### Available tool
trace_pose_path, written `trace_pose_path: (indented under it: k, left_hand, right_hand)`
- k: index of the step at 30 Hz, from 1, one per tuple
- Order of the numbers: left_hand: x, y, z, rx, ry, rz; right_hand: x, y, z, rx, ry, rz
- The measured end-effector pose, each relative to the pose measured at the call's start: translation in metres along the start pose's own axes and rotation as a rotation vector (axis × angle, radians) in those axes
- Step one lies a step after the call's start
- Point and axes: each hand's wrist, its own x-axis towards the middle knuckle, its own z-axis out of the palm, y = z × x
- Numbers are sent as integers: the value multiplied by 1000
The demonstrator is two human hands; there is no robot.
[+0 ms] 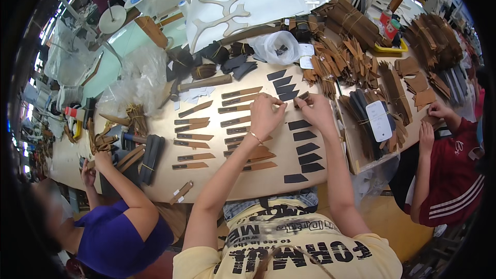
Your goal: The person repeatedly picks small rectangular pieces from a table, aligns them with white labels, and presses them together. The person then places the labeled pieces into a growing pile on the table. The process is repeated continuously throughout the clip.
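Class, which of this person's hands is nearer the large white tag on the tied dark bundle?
Right. The right hand is left of the white tag; the left hand is farther left.

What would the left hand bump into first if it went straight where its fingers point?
The left hand would probably meet the right hand, just across a small gap. Heights above the table are hard to judge, so it might miss.
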Motion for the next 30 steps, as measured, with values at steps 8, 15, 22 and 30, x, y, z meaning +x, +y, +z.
trace_pose_path:
  k: [8,15,22,30]
  left_hand:
    - [7,21,13,26,-67,6]
    - [2,15,7,94,-67,29]
    - [0,21,3,200,-9,9]
    - [-12,-13,-55,238,209,81]
  right_hand:
    - [0,-8,-22,-94,-90,-69]
    - [-8,-5,-5,-199,18,-207]
    - [-2,-9,-3,-169,-10,-22]
    - [0,-11,2,-241,24,-124]
